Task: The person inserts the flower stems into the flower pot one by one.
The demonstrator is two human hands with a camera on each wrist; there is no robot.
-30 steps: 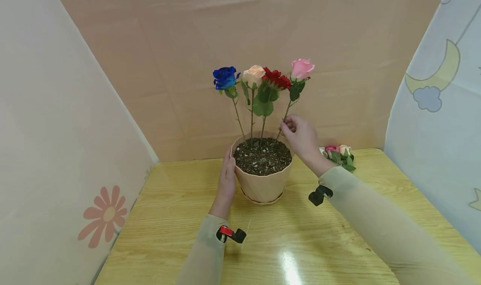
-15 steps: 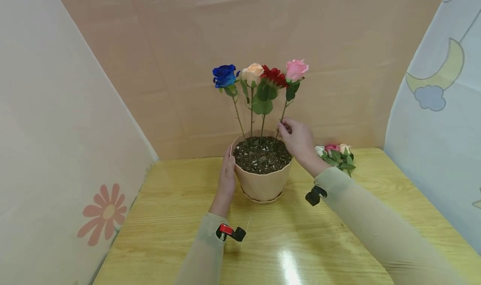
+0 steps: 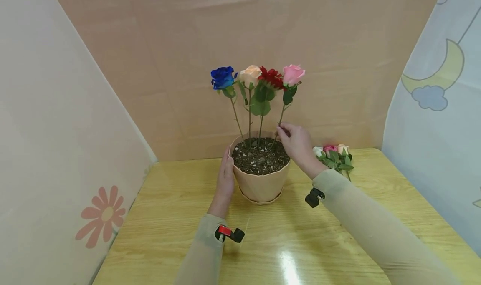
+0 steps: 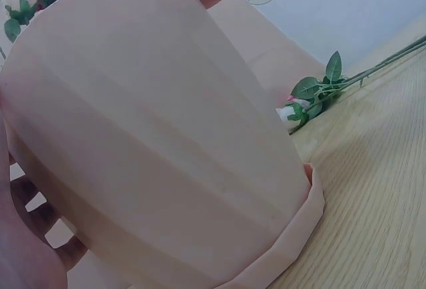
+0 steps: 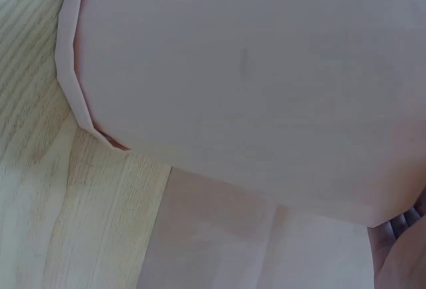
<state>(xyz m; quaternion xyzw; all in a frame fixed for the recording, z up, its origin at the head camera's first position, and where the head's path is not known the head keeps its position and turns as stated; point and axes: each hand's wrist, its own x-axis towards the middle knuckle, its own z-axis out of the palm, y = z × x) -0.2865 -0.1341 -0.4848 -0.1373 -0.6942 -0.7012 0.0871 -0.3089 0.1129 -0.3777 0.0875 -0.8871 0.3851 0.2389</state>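
Observation:
A peach flower pot full of dark soil stands on the table. My left hand holds its left side, fingers reaching round the wall in the left wrist view. With my right hand I pinch the stem of a pink rose, whose lower end meets the soil at the pot's right side. A blue rose, a peach rose and a red flower stand upright in the soil to its left. In the right wrist view the pot hides most of my fingers.
Several loose roses, white, pink and peach, lie on the wooden table right of the pot, partly behind my right forearm. A saucer sits under the pot. A tan backdrop and patterned side panels surround the table.
My right hand has moved slightly left and down with the pink rose, which now stands more upright and lower. My left hand stays against the pot.

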